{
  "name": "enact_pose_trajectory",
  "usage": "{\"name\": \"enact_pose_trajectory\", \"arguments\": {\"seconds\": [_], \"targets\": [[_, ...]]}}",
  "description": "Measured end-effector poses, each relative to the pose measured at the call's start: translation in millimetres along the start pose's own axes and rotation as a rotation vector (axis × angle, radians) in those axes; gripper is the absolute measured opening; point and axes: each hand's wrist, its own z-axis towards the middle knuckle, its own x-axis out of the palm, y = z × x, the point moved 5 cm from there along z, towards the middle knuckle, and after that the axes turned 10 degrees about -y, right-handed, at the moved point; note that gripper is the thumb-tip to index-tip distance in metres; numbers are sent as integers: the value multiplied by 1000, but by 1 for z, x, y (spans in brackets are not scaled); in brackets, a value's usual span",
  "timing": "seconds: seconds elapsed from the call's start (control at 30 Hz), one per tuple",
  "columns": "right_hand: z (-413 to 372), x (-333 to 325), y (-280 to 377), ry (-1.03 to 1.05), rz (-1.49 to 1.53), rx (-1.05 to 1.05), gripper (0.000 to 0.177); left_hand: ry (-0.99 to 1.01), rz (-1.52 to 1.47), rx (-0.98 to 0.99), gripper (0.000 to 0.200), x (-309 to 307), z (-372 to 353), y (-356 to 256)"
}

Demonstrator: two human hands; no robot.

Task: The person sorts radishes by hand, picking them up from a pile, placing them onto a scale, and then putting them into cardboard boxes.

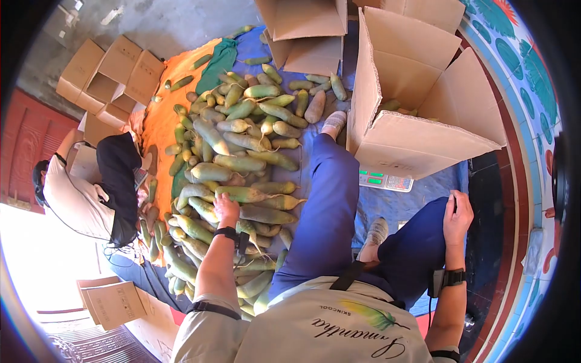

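Observation:
A big pile of long green radishes [212, 136] covers the floor cloth in the middle. My left hand [226, 210] reaches onto the pile, its fingers at the end of a green radish [243, 194]; whether they grip it is unclear. My right hand [457, 218] rests near my right knee, its fingers curled, and nothing can be made out in it. In front of me on the right, an open cardboard box [417, 136] with a few radishes inside stands on a scale [387, 180] with a lit green display.
Another person [85, 193] sits at the left edge of the pile. Empty-looking cartons [115, 72] stand at the back left, more boxes [305, 54] at the top. Cardboard [115, 302] lies at the lower left. A patterned wall [514, 66] runs along the right.

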Motion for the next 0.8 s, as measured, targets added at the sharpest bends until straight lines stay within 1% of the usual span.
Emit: {"name": "enact_pose_trajectory", "arguments": {"seconds": [0.07,0.1,0.13,0.2,0.23,0.3,0.33,0.4,0.53,0.63,0.73,0.8], "targets": [[-1,1,-3,29,-20,-2,11,-43,61,-24,45,1,6,11],[0,1,-3,32,-21,-3,11,1,59,-41,47,-6,6,10],[0,1,-3,34,-21,-5,11,4,58,-43,47,-4,8,11],[0,2,-3,39,-22,-8,11,-86,85,11,50,-8,12,11],[0,2,-3,38,-24,-10,11,-83,84,9,50,-11,14,11],[1,3,-2,39,-28,-14,11,7,45,3,54,-13,18,9],[1,3,-2,51,-33,-12,11,9,44,3,54,-9,21,10],[1,4,-1,62,-40,-11,11,-41,87,68,55,-7,27,7],[3,7,1,64,-49,-13,10,-7,125,122,54,-8,41,-7],[2,5,-1,81,-85,-7,8,-56,220,221,51,-5,60,-15],[5,4,4,75,-115,-12,7,-17,260,290,49,-4,76,-20],[5,5,3,85,-126,-15,8,31,301,299,49,1,87,-22]]}}
